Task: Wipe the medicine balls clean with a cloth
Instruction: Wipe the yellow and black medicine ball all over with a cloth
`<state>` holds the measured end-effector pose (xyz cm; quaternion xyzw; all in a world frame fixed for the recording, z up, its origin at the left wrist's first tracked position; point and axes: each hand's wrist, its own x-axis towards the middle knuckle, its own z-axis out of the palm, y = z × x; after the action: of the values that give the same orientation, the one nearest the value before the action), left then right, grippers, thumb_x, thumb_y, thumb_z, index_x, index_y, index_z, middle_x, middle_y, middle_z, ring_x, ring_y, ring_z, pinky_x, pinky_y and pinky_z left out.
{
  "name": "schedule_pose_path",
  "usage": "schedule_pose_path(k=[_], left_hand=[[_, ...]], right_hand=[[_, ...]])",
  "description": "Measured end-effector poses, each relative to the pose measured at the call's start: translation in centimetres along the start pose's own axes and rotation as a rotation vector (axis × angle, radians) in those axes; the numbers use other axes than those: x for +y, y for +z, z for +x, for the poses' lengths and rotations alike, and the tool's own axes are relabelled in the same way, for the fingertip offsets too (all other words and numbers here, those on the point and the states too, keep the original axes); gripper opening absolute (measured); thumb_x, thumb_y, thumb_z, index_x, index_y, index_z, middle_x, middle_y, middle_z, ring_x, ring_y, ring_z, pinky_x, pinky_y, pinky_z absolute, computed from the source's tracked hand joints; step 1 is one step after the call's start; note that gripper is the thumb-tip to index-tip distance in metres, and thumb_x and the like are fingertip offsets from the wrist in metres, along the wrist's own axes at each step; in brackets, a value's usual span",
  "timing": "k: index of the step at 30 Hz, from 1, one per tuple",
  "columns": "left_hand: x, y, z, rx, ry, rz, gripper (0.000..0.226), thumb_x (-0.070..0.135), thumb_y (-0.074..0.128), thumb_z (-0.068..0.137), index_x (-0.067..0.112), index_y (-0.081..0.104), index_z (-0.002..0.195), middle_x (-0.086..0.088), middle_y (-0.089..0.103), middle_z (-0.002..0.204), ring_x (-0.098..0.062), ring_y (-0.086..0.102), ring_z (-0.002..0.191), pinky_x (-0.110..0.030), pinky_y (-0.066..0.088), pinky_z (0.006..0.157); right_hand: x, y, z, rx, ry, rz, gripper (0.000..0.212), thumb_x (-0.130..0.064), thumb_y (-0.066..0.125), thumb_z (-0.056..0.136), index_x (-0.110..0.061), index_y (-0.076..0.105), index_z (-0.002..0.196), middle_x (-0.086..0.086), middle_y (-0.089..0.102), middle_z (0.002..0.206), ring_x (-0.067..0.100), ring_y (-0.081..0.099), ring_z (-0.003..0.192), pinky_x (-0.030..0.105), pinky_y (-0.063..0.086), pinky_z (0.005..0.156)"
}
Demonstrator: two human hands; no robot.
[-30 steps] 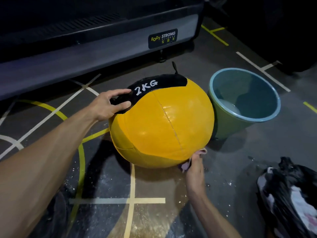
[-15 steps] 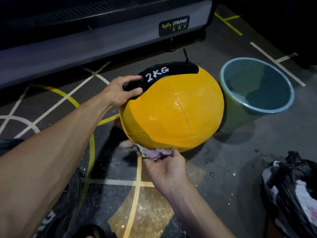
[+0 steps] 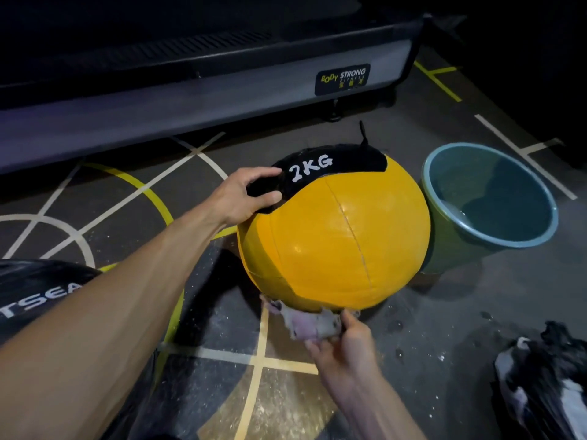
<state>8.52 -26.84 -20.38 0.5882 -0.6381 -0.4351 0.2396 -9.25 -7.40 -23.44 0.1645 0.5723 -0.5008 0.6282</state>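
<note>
Ball: round yellow-and-black leather 2KG medicine ball [image 3: 333,236] stood on floor beside teal plastic bucket [image 3: 489,198] (rinse water close) | Left hand [image 3: 241,198] gripped black cap, steadying it | Right hand [image 3: 346,347] pinched crumpled pale-pink cloth [image 3: 305,322] against underside, wiping there.

1. The round yellow-orange leather medicine ball [image 3: 336,246] has a black top panel with "2KG" in white, just beside the left hand's [image 3: 236,200] grip.
2. The crumpled pale pink-and-white cloth [image 3: 309,322], pinched in the right hand [image 3: 346,347], shows grey smudges.
3. Right of both grips, the green plastic bucket [image 3: 444,249] has a light blue rim.
4. The dark grey floor [image 3: 444,328] carries white and yellow lines.
</note>
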Motion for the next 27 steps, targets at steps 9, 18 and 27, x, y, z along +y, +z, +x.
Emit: schedule_pose_path(k=[9, 18, 27], left_hand=[[-2.0, 0.9, -2.3, 0.052, 0.067, 0.002, 0.05, 0.037, 0.078, 0.088, 0.05, 0.058, 0.131, 0.011, 0.041, 0.14, -0.011, 0.037, 0.13, -0.041, 0.032, 0.111], [-4.1, 2.0, -4.2, 0.103, 0.161, 0.02, 0.051, 0.059, 0.076, 0.08, 0.064, 0.056, 0.127, 0.018, 0.042, 0.143, -0.019, 0.039, 0.14, -0.052, 0.033, 0.118], [-3.1, 1.9, -5.6, 0.055, 0.153, 0.031, 0.049, 0.038, 0.079, 0.087, 0.063, 0.056, 0.122, 0.025, 0.038, 0.14, -0.014, 0.032, 0.136, -0.035, 0.025, 0.109]], right_hand=[[-8.7, -3.2, -3.0, 0.178, -0.795, -0.564, 0.024, -0.034, 0.06, 0.098, -0.019, 0.076, 0.086, 0.002, 0.075, 0.091, 0.0, 0.07, 0.083, 0.027, 0.054, 0.083], [-6.8, 6.7, -0.8, -0.262, -1.594, -2.043, 0.058, -0.044, 0.012, 0.108, -0.022, 0.023, 0.161, -0.005, 0.012, 0.169, 0.01, -0.001, 0.157, 0.035, -0.002, 0.128], [-21.2, 15.0, 3.8, 0.093, -1.07, -1.951, 0.055, -0.044, 0.027, 0.109, -0.01, 0.054, 0.142, 0.018, 0.054, 0.147, 0.038, 0.049, 0.135, 0.044, 0.036, 0.111]])
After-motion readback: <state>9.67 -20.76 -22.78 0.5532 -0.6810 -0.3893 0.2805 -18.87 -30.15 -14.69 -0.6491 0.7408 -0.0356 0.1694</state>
